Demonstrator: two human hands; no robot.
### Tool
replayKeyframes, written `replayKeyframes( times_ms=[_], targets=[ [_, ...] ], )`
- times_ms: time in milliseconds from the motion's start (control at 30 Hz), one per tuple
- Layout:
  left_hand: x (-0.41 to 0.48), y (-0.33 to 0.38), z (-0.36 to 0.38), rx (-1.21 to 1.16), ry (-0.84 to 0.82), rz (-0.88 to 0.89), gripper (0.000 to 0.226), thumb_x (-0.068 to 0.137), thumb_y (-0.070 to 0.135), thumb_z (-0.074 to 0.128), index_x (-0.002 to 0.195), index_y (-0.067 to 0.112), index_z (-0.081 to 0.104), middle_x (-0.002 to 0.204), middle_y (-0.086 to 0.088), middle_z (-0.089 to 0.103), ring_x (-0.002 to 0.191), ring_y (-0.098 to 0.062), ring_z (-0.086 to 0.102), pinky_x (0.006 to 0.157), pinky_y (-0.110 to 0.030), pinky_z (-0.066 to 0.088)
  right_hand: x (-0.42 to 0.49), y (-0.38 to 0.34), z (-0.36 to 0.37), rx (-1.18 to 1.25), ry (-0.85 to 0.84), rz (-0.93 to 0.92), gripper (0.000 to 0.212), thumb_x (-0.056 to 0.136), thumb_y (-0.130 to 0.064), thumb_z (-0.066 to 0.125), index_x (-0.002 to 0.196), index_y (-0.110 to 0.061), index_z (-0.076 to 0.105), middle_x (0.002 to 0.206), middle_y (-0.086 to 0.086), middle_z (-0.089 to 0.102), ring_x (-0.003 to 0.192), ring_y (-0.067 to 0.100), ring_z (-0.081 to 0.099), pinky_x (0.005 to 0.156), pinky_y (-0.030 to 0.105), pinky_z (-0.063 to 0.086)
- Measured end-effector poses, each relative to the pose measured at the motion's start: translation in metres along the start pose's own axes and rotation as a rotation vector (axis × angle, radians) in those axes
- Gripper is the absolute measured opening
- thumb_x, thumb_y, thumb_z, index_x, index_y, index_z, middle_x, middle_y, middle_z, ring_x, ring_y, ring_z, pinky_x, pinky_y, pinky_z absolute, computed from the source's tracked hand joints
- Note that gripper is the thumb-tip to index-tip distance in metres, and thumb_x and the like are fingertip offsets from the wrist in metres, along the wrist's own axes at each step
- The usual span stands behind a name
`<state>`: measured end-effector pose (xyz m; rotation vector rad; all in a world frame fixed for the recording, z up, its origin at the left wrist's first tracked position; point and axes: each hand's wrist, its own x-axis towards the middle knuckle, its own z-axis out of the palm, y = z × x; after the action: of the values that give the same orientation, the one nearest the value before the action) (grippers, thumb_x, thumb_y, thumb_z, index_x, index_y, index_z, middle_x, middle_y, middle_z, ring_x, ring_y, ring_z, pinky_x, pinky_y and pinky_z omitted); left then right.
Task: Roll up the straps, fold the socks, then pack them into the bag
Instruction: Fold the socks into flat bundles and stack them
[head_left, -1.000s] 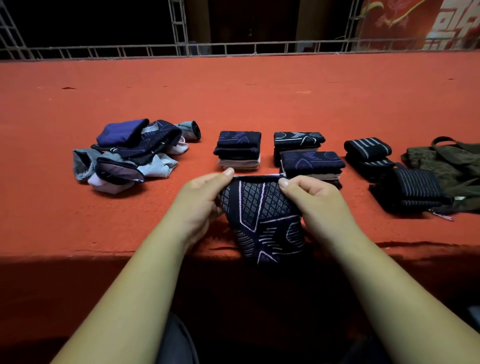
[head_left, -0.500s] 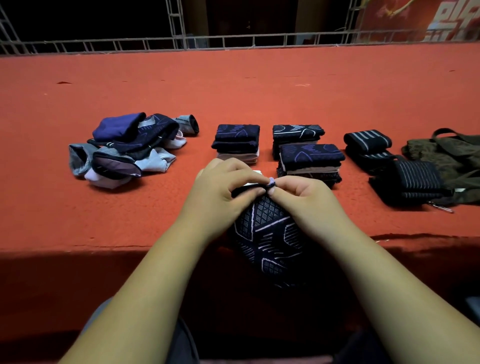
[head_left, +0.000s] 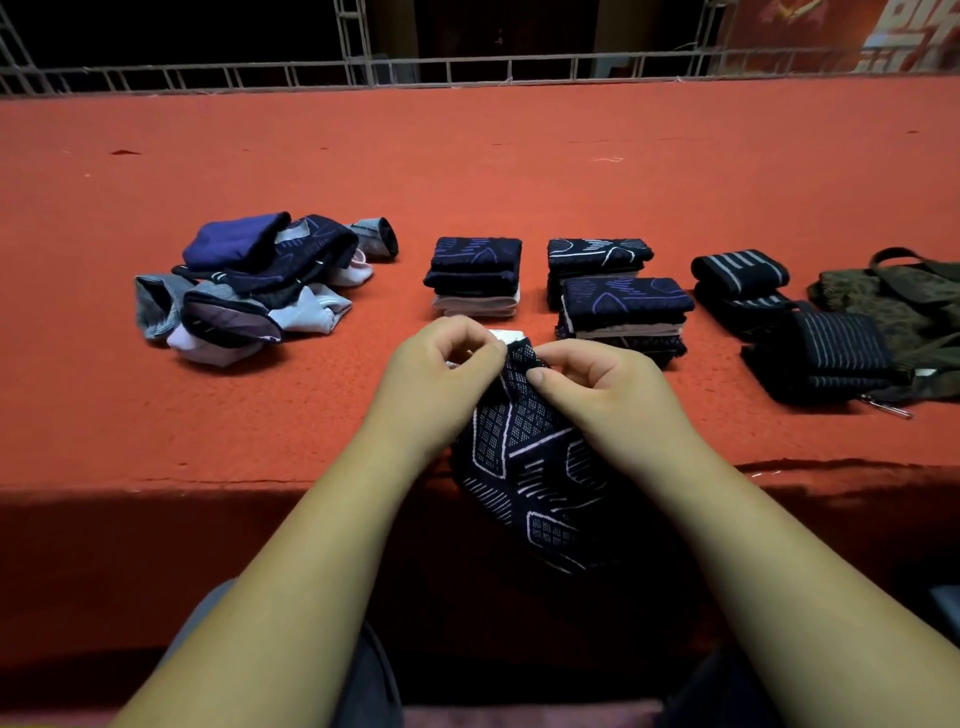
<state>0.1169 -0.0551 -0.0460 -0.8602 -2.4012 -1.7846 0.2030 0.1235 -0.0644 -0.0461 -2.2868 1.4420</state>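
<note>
Both hands pinched top edge of dark patterned sock (head_left: 524, 457): left hand (head_left: 441, 374) and right hand (head_left: 597, 384) close together, fingers curled; sock hung over near edge of red table (head_left: 467, 171). Unfolded sock pile (head_left: 254, 286) at left, folded sock stacks (head_left: 545, 280) just behind hands, rolled straps (head_left: 779, 312) and olive bag (head_left: 904, 306) at right.

Red felt-covered surface (head_left: 467, 171). Left: loose heap of socks (head_left: 260, 286); centre: folded sock stacks (head_left: 618, 301) side by side; right: rolled striped straps (head_left: 826, 358), then an olive bag (head_left: 893, 306). Patterned sock (head_left: 524, 467) hangs over the near edge
</note>
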Motion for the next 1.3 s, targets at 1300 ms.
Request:
replayKeyframes(
  times_ms=[1300],
  targets=[
    [0.007, -0.031, -0.006, -0.479, -0.245, -0.333, 0.021, 0.098, 0.004, 0.069, 0.119, 0.006, 0.073, 0.119, -0.019, 0.077, 0.110, -0.033, 0.073, 0.104, -0.050, 0.058, 0.002, 0.009, -0.034, 0.190, -0.081, 0.252, 0.014, 0.103, -0.013, 0.065, 0.112, -0.012, 0.075, 0.087, 0.004, 0.075, 0.060, 0.008, 0.058, 0.056, 0.027, 0.046]
  ],
)
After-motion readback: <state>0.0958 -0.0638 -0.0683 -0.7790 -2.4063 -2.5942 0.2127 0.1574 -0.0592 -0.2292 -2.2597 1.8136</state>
